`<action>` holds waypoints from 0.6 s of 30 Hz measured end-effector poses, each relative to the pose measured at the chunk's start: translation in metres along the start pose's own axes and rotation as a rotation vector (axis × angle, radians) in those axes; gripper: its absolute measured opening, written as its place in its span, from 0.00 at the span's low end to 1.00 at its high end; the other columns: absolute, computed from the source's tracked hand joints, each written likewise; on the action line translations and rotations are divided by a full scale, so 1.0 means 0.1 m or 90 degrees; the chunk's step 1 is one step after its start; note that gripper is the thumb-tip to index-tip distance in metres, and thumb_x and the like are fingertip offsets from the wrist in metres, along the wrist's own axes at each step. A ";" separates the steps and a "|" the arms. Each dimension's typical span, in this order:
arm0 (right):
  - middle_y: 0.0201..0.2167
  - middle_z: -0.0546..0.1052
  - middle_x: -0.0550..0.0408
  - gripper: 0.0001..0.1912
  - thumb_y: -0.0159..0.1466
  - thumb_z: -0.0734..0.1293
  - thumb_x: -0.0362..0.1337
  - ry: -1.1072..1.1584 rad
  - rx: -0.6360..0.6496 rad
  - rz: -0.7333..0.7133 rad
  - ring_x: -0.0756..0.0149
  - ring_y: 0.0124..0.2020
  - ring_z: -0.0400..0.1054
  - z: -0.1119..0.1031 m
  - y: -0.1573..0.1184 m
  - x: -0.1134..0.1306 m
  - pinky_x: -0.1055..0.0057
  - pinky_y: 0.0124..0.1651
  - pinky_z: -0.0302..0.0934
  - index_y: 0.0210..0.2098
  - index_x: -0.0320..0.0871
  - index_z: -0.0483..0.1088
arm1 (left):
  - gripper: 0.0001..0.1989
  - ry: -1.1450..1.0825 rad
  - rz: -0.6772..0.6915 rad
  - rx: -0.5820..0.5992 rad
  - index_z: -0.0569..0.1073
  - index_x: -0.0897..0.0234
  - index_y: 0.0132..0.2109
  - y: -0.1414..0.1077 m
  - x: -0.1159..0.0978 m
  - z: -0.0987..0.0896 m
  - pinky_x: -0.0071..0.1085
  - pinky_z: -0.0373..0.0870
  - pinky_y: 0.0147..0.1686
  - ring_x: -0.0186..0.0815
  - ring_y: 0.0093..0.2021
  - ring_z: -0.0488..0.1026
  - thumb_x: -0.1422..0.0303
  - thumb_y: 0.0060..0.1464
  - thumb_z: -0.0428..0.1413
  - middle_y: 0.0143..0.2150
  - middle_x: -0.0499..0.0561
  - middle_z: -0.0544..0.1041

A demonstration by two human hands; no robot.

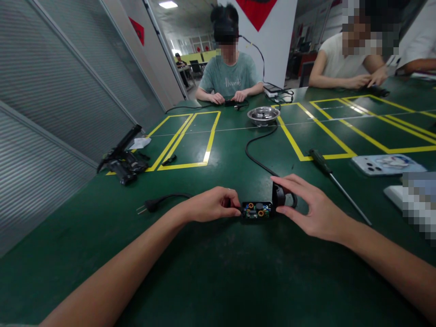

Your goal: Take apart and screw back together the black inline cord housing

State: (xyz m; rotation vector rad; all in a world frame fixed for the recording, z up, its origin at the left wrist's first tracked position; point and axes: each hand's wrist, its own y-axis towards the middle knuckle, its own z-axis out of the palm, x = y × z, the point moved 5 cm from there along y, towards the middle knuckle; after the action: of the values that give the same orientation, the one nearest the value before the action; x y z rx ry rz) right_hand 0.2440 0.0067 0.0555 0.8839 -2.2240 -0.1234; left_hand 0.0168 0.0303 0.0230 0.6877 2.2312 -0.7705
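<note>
In front of me lies a small open black housing with a circuit board inside, showing orange-ringed coils. My left hand pinches its left end between thumb and fingers. At its right end my right hand grips a black rounded part, tilted upright, between thumb and fingertips; whether it is attached to the housing I cannot tell. A black cable runs from behind that part toward the bowl. To the left, a two-pin plug lies with its cord passing behind my left wrist.
A screwdriver and a phone lie at right, a metal bowl farther back. Black parts in bags and a small black piece are at left. Two people work across the yellow-taped green table.
</note>
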 end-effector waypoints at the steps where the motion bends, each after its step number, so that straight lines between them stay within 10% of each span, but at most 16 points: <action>1: 0.54 0.68 0.47 0.32 0.63 0.65 0.38 -0.003 0.005 -0.001 0.59 0.52 0.67 0.02 0.00 0.00 0.58 0.56 0.64 0.65 0.47 0.55 | 0.13 -0.001 0.000 0.000 0.72 0.64 0.41 0.00 0.01 0.00 0.25 0.62 0.29 0.31 0.31 0.68 0.58 0.57 0.56 0.33 0.47 0.72; 5: 0.57 0.67 0.47 0.37 0.64 0.65 0.38 -0.014 0.041 -0.008 0.58 0.52 0.67 0.14 -0.02 -0.04 0.54 0.58 0.63 0.69 0.49 0.47 | 0.12 0.002 -0.006 0.004 0.73 0.64 0.41 0.01 0.03 0.00 0.25 0.61 0.30 0.31 0.32 0.68 0.60 0.56 0.57 0.33 0.46 0.72; 18: 0.54 0.72 0.44 0.18 0.68 0.59 0.35 -0.197 0.127 -0.136 0.55 0.53 0.63 0.42 -0.02 0.10 0.52 0.55 0.64 0.55 0.38 0.70 | 0.13 0.003 0.006 0.003 0.74 0.64 0.41 0.03 0.06 -0.02 0.26 0.62 0.30 0.30 0.31 0.68 0.59 0.54 0.59 0.33 0.46 0.73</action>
State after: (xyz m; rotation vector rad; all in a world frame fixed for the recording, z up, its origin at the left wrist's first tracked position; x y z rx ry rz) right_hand 0.2124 -0.0080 0.0306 1.2860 -2.4510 -0.1477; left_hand 0.0142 0.0353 0.0193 0.7018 2.2297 -0.7704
